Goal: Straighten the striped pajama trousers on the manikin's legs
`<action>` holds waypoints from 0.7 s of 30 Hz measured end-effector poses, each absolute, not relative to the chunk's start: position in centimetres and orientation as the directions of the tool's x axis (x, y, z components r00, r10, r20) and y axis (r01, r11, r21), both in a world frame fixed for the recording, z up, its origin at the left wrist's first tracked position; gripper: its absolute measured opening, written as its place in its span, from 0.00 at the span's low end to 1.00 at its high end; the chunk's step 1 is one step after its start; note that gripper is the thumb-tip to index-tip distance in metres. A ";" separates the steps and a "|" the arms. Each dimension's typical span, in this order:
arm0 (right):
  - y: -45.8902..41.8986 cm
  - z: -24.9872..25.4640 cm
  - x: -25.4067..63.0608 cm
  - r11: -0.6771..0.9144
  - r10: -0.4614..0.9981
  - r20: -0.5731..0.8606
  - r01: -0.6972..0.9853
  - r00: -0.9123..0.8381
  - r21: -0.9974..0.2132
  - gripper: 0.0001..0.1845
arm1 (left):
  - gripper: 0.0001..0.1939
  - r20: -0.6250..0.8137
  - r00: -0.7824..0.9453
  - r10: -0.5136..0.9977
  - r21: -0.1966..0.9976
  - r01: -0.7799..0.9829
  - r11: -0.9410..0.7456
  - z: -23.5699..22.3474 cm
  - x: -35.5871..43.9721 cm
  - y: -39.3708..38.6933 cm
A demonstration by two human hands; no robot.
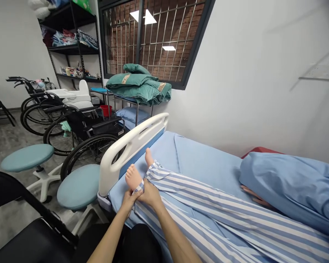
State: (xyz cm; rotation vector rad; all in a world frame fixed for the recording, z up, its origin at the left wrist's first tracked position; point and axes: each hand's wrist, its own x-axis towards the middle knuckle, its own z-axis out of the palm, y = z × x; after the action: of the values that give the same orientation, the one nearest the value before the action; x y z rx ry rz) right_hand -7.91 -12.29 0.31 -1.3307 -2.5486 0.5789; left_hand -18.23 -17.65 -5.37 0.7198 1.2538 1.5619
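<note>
Hands (139, 197) together at striped trouser cuff (139, 187)

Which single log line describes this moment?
left hand: holds striped cuff | right hand: holds same cuff | near foot: bare | far foot: bare | stool: beside bed

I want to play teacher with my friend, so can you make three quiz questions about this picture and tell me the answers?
1. True or false: the left hand and the right hand touch different legs of the striped trousers.
2. What shape are the seats of the stools? A) square B) round C) triangular
3. Fill in the colour: the bedding with gold patches is ____.

Key: 1 false; 2 B; 3 green.
</note>
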 end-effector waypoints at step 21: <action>-12.1 0.0 -7.9 0.524 0.821 0.000 0.753 -0.571 -0.398 0.29 | 0.20 -0.076 -0.307 0.949 0.966 -0.260 -0.006 -4.5 -18.7 -18.1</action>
State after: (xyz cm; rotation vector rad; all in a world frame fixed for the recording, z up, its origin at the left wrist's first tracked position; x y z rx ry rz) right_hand -7.91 -12.10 0.01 -1.3455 -2.5739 0.5336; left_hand -18.73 -18.08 -4.48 0.8180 1.2493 1.5221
